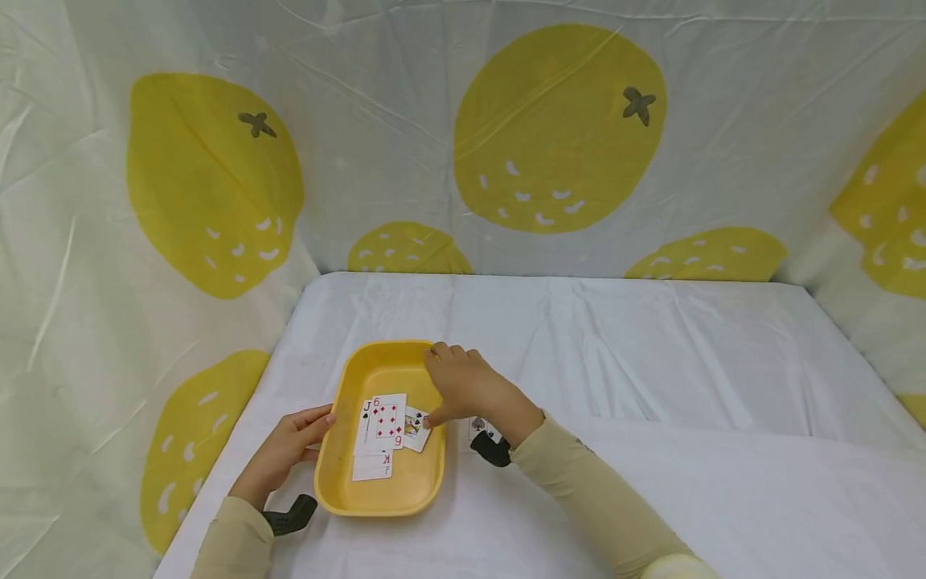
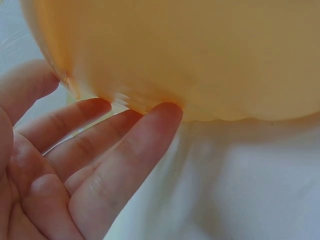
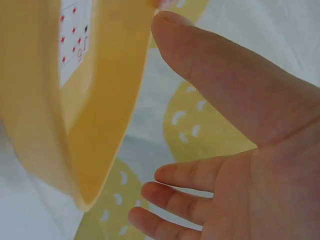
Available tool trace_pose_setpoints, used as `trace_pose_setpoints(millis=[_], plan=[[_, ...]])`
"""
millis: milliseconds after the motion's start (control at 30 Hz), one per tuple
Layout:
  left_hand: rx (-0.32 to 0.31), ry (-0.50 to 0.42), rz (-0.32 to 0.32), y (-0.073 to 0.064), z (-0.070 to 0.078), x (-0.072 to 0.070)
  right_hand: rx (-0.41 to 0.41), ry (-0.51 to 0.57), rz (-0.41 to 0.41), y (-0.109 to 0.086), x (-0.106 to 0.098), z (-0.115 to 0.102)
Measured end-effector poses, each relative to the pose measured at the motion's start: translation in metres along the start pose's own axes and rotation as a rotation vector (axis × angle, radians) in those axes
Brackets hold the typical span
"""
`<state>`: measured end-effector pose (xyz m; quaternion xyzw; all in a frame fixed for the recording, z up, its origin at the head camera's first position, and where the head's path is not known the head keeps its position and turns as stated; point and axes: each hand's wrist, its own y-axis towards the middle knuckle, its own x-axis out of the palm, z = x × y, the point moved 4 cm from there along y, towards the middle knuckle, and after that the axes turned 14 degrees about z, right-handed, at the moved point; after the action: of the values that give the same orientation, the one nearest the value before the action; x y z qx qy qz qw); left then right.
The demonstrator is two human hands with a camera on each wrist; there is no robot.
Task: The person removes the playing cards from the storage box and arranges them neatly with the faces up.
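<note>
A yellow rectangular tray (image 1: pixel 379 503) with rounded corners sits low in the head view. Inside it, playing cards overlap: a six of diamonds (image 1: pixel 389 418) on top, a jack (image 1: pixel 362 438), a king (image 1: pixel 376 466) and a face card (image 1: pixel 415 430) to the right. My left hand (image 1: pixel 292 442) grips the tray's left side, and the left wrist view shows its fingers (image 2: pixel 135 145) against the yellow plastic. Over the right side reaches my right hand (image 1: pixel 463 386), thumb near the face card. In the right wrist view its thumb (image 3: pixel 200 55) and fingers are extended beside the tray wall.
Beneath the right wrist lies a card with spades (image 1: pixel 477 426), partly covered, on the white tablecloth (image 1: pixel 651 490). Black wrist mounts (image 1: pixel 289 519) show at both sleeves. White curtains with yellow lemon prints (image 1: pixel 560 129) surround the table at the back and sides.
</note>
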<state>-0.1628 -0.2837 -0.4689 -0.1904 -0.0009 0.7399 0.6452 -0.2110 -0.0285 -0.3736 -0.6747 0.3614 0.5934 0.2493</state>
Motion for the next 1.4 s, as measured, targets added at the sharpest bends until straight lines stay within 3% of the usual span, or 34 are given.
trace_pose_setpoints(millis=[200, 467, 700, 867, 1100, 1400], plan=[[0.009, -0.017, -0.021, 0.002, -0.003, -0.001, -0.071, -0.029, -0.053, 0.016, 0.002, -0.036], [0.006, -0.009, 0.000, 0.002, -0.005, -0.003, -0.089, -0.128, -0.075, 0.041, 0.031, -0.063], [0.023, -0.007, -0.005, 0.001, -0.005, -0.002, -0.054, -0.220, -0.150, 0.048, 0.056, -0.068], [0.033, -0.015, -0.007, 0.002, -0.005, -0.001, -0.008, -0.215, -0.194, 0.050, 0.070, -0.067], [0.022, -0.034, -0.019, 0.003, -0.003, 0.001, 0.032, -0.226, -0.200, 0.050, 0.085, -0.063], [0.029, -0.037, -0.026, 0.001, -0.001, 0.000, 0.020, -0.216, -0.175, 0.054, 0.088, -0.064]])
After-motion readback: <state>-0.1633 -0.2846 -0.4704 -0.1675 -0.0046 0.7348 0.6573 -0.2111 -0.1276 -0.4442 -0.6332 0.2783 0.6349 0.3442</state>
